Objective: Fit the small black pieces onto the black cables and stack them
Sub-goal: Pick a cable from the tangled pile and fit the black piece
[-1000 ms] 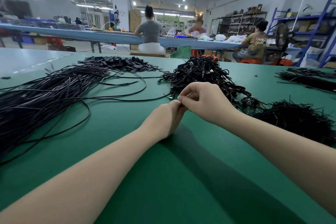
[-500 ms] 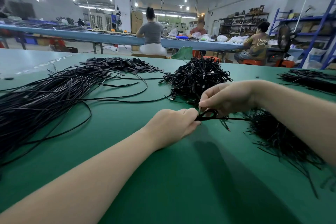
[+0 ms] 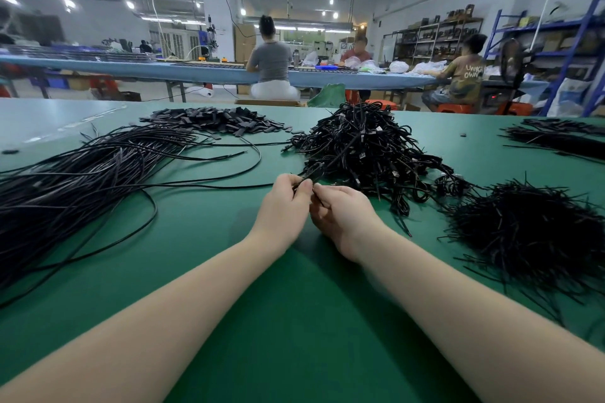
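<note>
Pinching a thin black cable between thumb and fingertips, the left hand sits at the middle of the green table, its fingers curled tight on the strand. The right hand lies just beside it, touching it at the fingertips, with its fingers curled inward toward the same cable; whether they clamp the cable or a small piece cannot be told, since the spot is hidden between the two hands. From the left fingers the cable runs up and right toward the tangled heap of finished cables just behind the hands.

Loose long cables spread in a wide bundle across the left side of the table, a few strands curving toward the hands. Behind them, at the far edge, lies a flat pile of small black pieces. A bristly mound of short black ties sits to the right of the right forearm, and another dark bundle lies at the far right edge.

Beyond the table, three people sit at a long blue bench, with shelving along the back wall.
</note>
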A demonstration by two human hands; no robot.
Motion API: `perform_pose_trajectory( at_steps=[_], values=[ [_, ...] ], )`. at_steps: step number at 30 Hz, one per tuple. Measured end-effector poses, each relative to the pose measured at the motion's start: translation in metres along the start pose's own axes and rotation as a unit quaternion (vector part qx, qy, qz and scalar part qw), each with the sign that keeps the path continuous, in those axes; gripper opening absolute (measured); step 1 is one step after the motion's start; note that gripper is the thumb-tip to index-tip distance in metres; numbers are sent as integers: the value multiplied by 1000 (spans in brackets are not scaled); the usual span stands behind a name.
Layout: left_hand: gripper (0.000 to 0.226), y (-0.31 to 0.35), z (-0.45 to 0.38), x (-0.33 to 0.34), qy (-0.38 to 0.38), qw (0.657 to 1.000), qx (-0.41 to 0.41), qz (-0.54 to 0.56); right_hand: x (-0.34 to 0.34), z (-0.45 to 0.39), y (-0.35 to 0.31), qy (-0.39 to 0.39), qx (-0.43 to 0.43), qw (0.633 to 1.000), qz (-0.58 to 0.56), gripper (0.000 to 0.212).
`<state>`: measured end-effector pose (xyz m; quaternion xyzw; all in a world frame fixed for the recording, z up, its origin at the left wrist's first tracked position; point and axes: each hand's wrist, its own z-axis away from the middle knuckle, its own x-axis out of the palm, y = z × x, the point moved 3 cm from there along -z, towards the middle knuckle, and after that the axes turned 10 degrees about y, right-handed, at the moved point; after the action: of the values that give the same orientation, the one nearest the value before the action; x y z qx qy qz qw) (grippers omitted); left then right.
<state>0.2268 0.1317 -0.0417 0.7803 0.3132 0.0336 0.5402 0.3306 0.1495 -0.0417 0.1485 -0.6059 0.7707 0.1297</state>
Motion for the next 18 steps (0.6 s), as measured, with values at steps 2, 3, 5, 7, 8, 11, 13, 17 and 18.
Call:
perform_pose_trajectory(
  at_steps=[2, 3, 5, 7, 8, 11, 13, 17, 18],
  values=[
    [11, -2, -2, 0, -9, 999, -9, 34, -4, 1, 0, 3, -9, 1000, -9, 7],
    [12, -2, -3, 0, -13, 999, -8, 52, -6, 2, -1, -3, -10, 1000, -13, 10],
    [13, -3, -3, 0, -22, 997, -13, 75, -9, 5, -3, -27, -11, 1000, 3, 12],
    [14, -5, -3, -1, -30, 996, -16, 79, -10, 8, -4, -52, -7, 998, 33, 16],
    [14, -5, -3, -1, -34, 996, -16, 82, -11, 9, -5, -61, -6, 997, 43, 16],
    [16, -3, -2, -1, -60, 990, -28, 121, -15, 11, -8, -77, -6, 995, 60, 12],
    [17, 0, 0, 0, -83, 986, -32, 140, -16, 12, -10, -79, -4, 995, 64, 9],
    [19, 4, 3, -1, -96, 981, -31, 167, -17, 13, -12, -85, 7, 995, 55, 5],
    [19, 4, 3, -1, -101, 979, -33, 173, -17, 14, -12, -90, 10, 994, 53, 5]
  ],
)
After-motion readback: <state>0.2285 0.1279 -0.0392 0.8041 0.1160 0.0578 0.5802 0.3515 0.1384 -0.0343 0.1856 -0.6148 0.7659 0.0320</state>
